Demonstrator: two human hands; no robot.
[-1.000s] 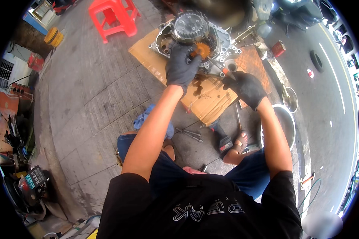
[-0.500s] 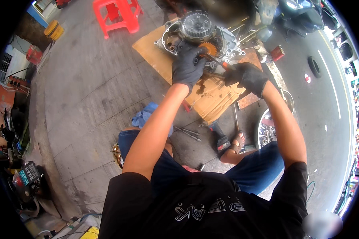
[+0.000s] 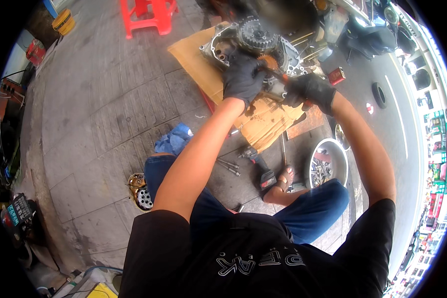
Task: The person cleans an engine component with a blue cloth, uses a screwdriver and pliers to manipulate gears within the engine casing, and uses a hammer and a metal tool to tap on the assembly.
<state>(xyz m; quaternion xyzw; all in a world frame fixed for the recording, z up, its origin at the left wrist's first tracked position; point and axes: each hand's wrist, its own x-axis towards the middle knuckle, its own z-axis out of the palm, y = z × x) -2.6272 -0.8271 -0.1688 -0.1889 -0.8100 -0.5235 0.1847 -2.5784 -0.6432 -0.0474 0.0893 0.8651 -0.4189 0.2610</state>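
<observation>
A grey metal engine case (image 3: pixel 218 43) with a large toothed clutch gear (image 3: pixel 257 34) and a smaller orange-brown gear (image 3: pixel 268 62) lies on a sheet of cardboard (image 3: pixel 278 119). My right hand (image 3: pixel 311 93), in a black glove, is closed round a screwdriver (image 3: pixel 285 77) with a red-orange and black handle. Its shaft points left toward the orange-brown gear. My left hand (image 3: pixel 242 78), gloved too, is bent in at the case beside that gear, fingers curled near the shaft's end. What those fingers grip is hidden.
A metal bowl of bolts and small parts (image 3: pixel 329 164) stands by my right knee. A cordless drill (image 3: pixel 261 171), extension bars (image 3: pixel 229 168) and a blue rag (image 3: pixel 174 139) lie on the pavement. A clutch part (image 3: pixel 143 197) sits left of my leg. A red stool (image 3: pixel 151 20) stands beyond.
The whole view has shifted slightly, so more of the bowl and clutch part shows. Both hands stay at the gear; the right hand and screwdriver have turned a little.
</observation>
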